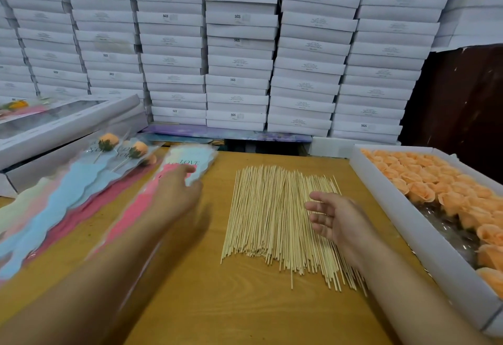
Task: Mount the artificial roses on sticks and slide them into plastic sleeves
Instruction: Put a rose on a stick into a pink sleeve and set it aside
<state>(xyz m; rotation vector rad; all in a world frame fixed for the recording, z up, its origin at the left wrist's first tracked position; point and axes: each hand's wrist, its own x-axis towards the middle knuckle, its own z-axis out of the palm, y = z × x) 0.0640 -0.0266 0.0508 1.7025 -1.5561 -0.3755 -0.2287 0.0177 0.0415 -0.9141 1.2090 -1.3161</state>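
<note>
Three sleeved roses (128, 151) lie far left; most remain. The tray of roses (424, 233) sits right, sticks (280, 216) centre. Left hand (174, 189) rests flat on the sleeve pile (187, 159); right hand (334, 216) hovers relaxed, empty, over the sticks.

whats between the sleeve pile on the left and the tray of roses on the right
In the head view, the spread of wooden sticks lies on the table between the plastic sleeves and the rose tray; the open right hand hovers over it.
</note>
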